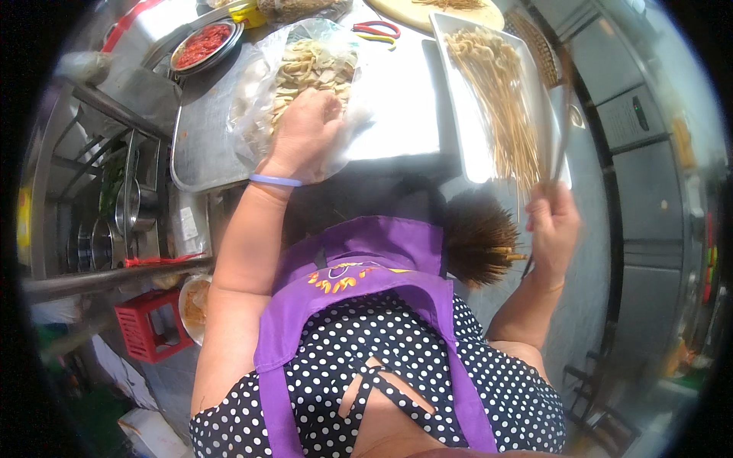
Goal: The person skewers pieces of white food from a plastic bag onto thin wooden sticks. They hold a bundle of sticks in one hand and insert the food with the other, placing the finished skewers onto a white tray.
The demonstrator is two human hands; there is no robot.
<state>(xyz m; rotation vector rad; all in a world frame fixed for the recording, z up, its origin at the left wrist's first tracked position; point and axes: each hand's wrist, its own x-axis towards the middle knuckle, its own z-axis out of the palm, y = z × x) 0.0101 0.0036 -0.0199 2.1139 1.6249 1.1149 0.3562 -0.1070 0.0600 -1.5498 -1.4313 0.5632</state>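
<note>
My left hand (309, 129), with a pale purple band at the wrist, bends over a clear plastic bag (252, 114). Pale sliced food pieces (312, 66) fill the bag; my fingertips are hidden against them. On the right, my blurred right hand (552, 229) grips a long, thin brown stick (565, 114) that rises past the tray's edge. Beside that hand is a white rectangular tray (461, 134). Thin wooden skewers (504, 126) lie in it, with pale food (487, 48) at their far ends. Some skewer ends overhang the near rim.
Below the white tray is a bristly brown bundle (478, 237). A metal tray (200, 149) lies under the bag. Farther back are a bowl of red food (206, 46), a tool with red and yellow handles (378, 34) and a round board (401, 11). A red plastic stool (152, 326) stands lower left.
</note>
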